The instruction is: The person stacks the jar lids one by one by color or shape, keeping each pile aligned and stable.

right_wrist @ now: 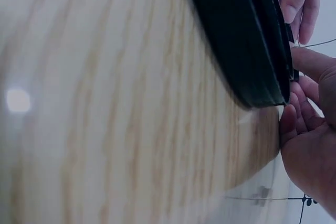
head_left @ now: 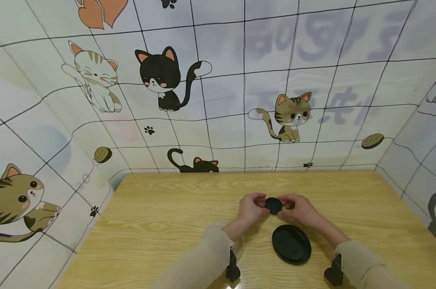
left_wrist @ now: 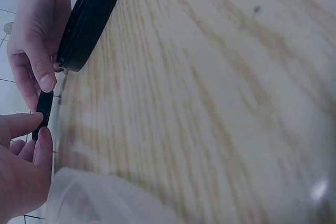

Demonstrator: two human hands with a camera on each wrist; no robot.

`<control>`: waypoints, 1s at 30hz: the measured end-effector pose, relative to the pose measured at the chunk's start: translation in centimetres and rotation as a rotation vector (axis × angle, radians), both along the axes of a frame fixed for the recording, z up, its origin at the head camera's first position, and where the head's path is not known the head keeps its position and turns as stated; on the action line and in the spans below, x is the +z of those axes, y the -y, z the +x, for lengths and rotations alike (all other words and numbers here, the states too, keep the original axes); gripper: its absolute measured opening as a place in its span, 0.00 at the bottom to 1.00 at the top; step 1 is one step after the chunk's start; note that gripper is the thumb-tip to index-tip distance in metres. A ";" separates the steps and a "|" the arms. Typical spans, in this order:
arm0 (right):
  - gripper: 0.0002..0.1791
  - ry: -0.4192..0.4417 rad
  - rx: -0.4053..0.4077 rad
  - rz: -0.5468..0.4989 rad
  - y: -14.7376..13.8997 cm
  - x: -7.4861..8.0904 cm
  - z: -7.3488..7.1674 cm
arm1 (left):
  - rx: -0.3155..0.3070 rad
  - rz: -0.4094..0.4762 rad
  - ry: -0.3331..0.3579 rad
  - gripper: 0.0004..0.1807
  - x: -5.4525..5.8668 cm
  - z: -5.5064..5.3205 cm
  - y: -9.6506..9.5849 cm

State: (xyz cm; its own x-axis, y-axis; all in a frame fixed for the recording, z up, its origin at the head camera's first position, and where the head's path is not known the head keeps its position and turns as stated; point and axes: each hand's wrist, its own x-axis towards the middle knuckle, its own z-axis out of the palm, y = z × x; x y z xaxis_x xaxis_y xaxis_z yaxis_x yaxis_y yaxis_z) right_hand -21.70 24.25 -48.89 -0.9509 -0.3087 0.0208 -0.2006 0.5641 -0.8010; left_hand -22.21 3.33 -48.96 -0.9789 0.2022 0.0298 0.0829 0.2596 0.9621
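A small black disc (head_left: 274, 205) is held between my two hands above the far half of the table. My left hand (head_left: 252, 208) pinches its left edge, thumb on one face and fingers on the other, as the left wrist view shows. On the opposite edge my right hand (head_left: 300, 209) pinches the disc with thumb and fingers. Edge-on, the disc (left_wrist: 45, 109) looks thin and flat. Nearer to me lies a larger round black dish or lid (head_left: 291, 244) with a raised rim, just below the right hand. In the right wrist view this dish (right_wrist: 236, 40) partly covers the disc.
A clear plastic container (head_left: 218, 230) stands on the wooden table (head_left: 149, 216), partly hidden beneath my left forearm. Walls with a cat-and-grid print (head_left: 225, 132) enclose the table at the back and sides. Each wrist carries a small black device (head_left: 233, 269).
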 end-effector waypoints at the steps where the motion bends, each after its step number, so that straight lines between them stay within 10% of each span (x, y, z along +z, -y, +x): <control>1: 0.31 0.000 -0.003 -0.004 0.0 0.1 0.0 | 0.000 0.002 -0.001 0.27 0.1 0.0 0.0; 30: 0.24 -0.140 0.075 -0.126 -1.7 2.8 7.7 | -0.198 0.085 0.004 0.21 2.9 6.9 0.9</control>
